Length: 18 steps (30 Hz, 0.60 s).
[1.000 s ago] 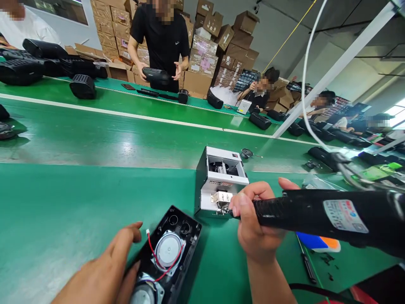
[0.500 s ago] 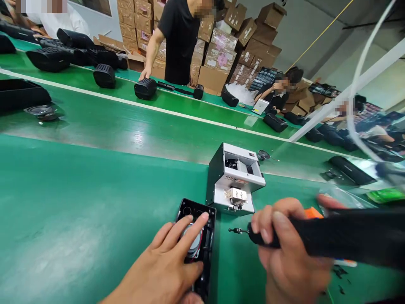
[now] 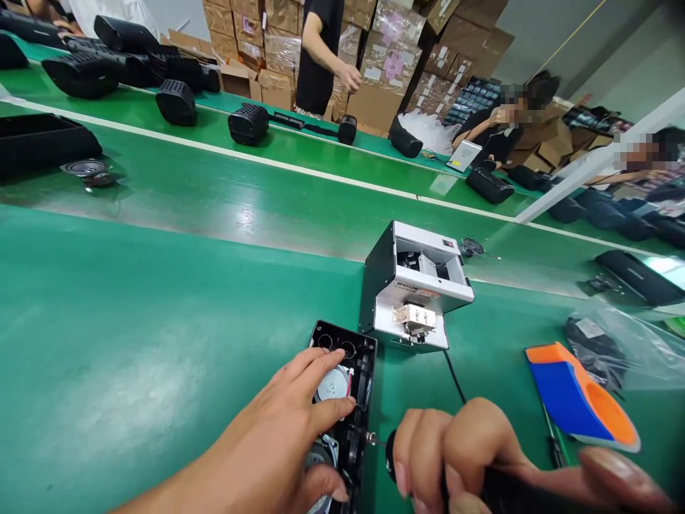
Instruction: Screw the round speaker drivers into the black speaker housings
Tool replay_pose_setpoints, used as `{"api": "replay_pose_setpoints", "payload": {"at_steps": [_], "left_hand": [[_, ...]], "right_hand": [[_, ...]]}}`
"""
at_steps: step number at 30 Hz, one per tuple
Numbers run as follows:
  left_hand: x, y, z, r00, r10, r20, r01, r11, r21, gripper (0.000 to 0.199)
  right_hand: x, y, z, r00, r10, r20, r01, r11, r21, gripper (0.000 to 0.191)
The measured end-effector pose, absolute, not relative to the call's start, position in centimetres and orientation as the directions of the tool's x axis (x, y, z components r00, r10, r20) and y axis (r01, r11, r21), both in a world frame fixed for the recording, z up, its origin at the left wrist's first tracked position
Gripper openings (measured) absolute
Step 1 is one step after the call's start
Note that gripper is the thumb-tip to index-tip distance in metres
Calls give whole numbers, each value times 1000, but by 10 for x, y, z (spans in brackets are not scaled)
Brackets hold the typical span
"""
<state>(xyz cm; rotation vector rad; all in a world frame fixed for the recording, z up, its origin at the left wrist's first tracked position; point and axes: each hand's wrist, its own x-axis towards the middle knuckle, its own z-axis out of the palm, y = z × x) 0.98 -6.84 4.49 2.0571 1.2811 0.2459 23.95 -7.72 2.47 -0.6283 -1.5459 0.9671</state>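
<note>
My left hand rests with spread fingers across a black speaker housing, which lies open on the green table and shows two round silver drivers. Gripped in my right hand is a black screwdriver, its metal tip pointing left at the housing's right edge, near the middle. Whether the tip touches a screw cannot be made out. Behind the housing stands a silver and black screw feeder.
To the right lie a blue and orange holder and a plastic bag with dark parts. Beyond, a green conveyor carries loose drivers and black speaker housings. Several people work on its far side, before stacked cartons.
My right hand has brought the screwdriver left and down to the housing's edge. My left hand stays on the housing. Across the conveyor, a person's hand has lifted off a speaker.
</note>
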Motion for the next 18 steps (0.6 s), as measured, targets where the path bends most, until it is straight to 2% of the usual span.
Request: {"api": "replay_pose_setpoints", "payload": {"at_steps": [2, 4, 5, 7, 8, 11, 15, 18], "left_hand": [[10, -67, 47, 498, 846, -190, 707, -269, 654, 80], [11, -66, 49, 497, 838, -223, 714, -249, 654, 81], [11, -65, 50, 496, 831, -251, 721, -233, 652, 81], [11, -63, 52, 489, 819, -301, 735, -201, 648, 83], [11, -63, 52, 488, 813, -317, 737, -190, 649, 85], [12, -62, 52, 501, 797, -337, 729, -179, 661, 90], [14, -62, 51, 504, 802, -320, 720, -186, 669, 87], [15, -63, 50, 514, 805, -295, 706, -203, 678, 85]], "right_hand": [[233, -77, 16, -184, 829, 529, -164, 505, -848, 31], [223, -77, 13, -102, 818, 565, -176, 544, -820, 12], [217, -76, 13, -63, 808, 585, -186, 566, -803, 12], [206, -76, 15, 6, 788, 616, -215, 602, -769, 45], [201, -76, 17, 33, 781, 623, -224, 613, -757, 52], [192, -75, 21, 82, 792, 604, -171, 609, -775, 51], [189, -70, 28, 63, 844, 533, -48, 536, -843, 61], [190, -68, 31, 47, 851, 523, -44, 525, -850, 62]]}}
